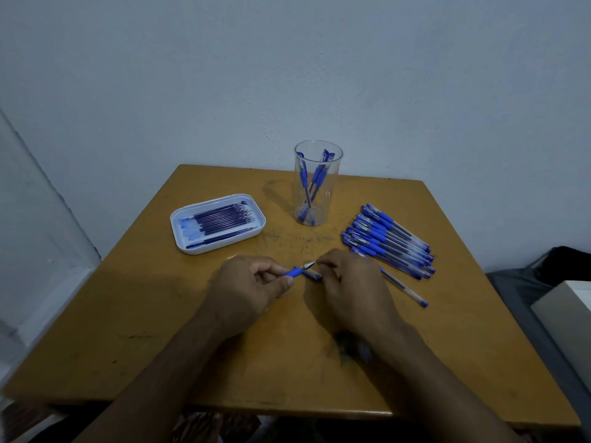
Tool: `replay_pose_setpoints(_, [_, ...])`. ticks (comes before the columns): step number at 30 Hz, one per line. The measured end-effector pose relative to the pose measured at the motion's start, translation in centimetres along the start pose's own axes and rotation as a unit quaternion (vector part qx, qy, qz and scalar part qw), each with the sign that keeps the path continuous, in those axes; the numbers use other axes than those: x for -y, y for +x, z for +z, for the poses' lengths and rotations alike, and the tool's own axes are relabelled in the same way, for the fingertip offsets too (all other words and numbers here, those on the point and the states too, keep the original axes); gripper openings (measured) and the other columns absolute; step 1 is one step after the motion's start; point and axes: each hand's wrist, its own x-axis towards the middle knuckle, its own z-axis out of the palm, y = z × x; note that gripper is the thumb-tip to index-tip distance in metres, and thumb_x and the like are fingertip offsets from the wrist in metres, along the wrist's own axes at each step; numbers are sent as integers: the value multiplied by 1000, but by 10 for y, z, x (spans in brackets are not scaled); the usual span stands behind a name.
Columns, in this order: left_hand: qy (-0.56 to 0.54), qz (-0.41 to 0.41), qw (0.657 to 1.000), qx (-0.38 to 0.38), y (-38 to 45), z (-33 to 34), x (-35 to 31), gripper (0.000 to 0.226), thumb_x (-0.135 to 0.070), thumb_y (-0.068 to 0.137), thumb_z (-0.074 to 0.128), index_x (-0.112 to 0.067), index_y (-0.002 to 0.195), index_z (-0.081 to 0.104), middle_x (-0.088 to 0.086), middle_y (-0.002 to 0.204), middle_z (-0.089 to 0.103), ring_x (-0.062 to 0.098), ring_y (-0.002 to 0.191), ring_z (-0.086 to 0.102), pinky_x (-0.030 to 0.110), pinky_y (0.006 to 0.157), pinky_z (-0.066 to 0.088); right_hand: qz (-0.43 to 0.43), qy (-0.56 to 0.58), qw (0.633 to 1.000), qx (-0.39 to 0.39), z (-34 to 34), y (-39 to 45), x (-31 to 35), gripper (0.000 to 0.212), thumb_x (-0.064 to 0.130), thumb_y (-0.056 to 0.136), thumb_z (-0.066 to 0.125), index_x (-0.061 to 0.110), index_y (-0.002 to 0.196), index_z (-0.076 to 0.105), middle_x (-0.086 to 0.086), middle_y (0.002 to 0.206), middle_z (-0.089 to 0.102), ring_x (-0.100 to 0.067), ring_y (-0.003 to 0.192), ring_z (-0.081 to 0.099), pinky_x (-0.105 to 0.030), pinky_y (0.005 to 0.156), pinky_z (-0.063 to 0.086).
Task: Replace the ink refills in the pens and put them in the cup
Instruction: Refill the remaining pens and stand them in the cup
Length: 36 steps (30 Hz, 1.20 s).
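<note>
Scuffed ochre table [134, 330] against pale wall [287, 59], left hand [246, 289] pinching blue pen section [295, 271], right hand [348, 286] pinching its tip, clear cup [316, 183], refill tray [218, 224], pen pile [388, 239].

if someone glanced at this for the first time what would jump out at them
Probably the two hands at the middle of the wooden table: the left hand grips a blue pen section while the right hand pinches its metal tip. Behind them a clear cup holds a few pens, with a white tray of refills to its left and a row of blue pens to its right.
</note>
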Motion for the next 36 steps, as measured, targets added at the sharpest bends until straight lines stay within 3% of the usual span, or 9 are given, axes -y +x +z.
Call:
replay_pose_setpoints(3, [0,27,1000,8,-2,2,1,12,-27,86,79,-28,98,78,0,76,74,25,61,61,47,58,55,81,177,981,-19,-7,2,0,39,45,104,48,20,87,71,3,78,72,-13,75,65,-31,68,52])
replay_pose_setpoints(5, [-7,49,999,12,-3,4,2,13,-27,86,80,-28,99,79,-1,75,73,22,59,59,48,57,54,108,219,969,25,-12,2,2,53,60,100,44,19,79,72,1,71,73,-14,67,67,-37,66,54])
replay_pose_setpoints(7, [-9,64,998,13,-4,5,3,15,-27,85,80,-27,101,79,-1,73,72,17,57,56,44,55,52,126,257,956,70,-15,1,2,57,62,98,46,17,78,73,0,70,74,-8,59,64,-33,61,51])
replay_pose_setpoints(10, [-4,72,997,14,-5,5,2,17,-27,85,80,-26,102,79,-3,70,70,16,57,55,39,54,49,136,304,938,96,-16,0,2,47,51,99,55,11,81,73,-5,71,74,-5,56,58,-26,59,48])
replay_pose_setpoints(14, [3,71,997,10,-5,7,0,15,-22,85,80,-23,100,80,-11,65,67,5,53,49,21,51,40,138,322,932,94,-15,0,1,34,37,99,63,8,83,71,-2,66,71,-2,50,52,-22,53,42])
replay_pose_setpoints(18, [-16,55,998,13,-4,7,-2,12,-20,86,79,-25,97,80,1,71,72,5,50,50,19,48,41,125,308,939,93,-15,1,2,27,34,99,63,12,84,70,3,65,71,2,49,54,-17,51,41])
replay_pose_setpoints(21, [-22,48,998,22,-4,6,-2,9,-20,87,78,-23,96,79,0,71,74,2,49,53,15,47,41,109,297,944,95,-16,0,1,26,34,99,63,15,83,69,2,68,72,3,50,56,-15,51,40])
replay_pose_setpoints(30, [-36,25,998,46,-3,3,-3,8,-25,88,76,-18,94,78,4,73,75,3,46,54,18,46,41,88,286,949,99,-16,1,-3,21,32,98,64,17,84,69,0,71,73,0,52,54,-17,49,41])
replay_pose_setpoints(36, [-41,26,998,45,-5,2,-3,9,-27,91,74,-19,91,78,6,72,74,8,44,53,23,43,41,64,333,934,112,-20,-1,-6,9,12,95,70,20,94,72,-5,78,72,-8,58,57,-22,50,42])
